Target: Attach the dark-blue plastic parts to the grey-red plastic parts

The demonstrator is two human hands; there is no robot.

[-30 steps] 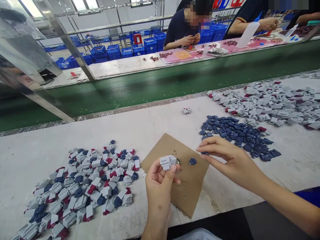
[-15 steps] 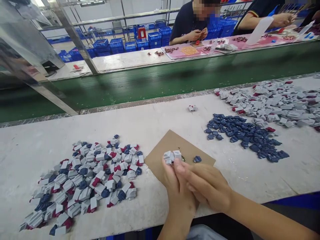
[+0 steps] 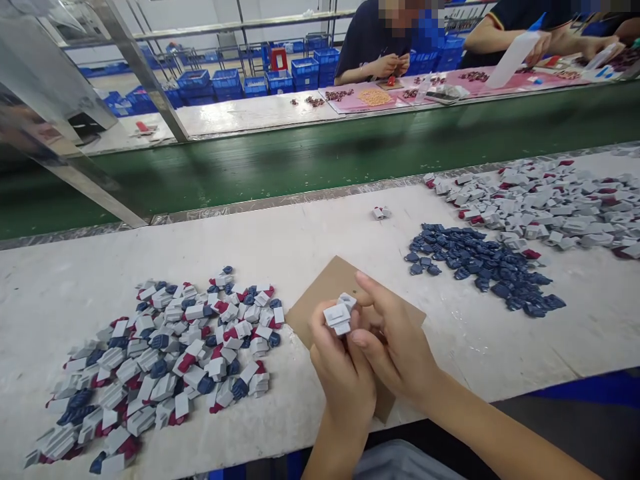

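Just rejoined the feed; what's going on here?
The person's left hand holds a grey piece above a brown board, with the right hand close beside it. A mixed heap of grey, navy and maroon pieces lies to the left; a navy heap and a grey-and-maroon heap lie to the right.

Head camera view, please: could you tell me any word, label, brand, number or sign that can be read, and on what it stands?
There is no readable text.
Gray piece in the left hand: no lettering shows.
White bottle: no legible label.
Blue crates: too far and small to tell.
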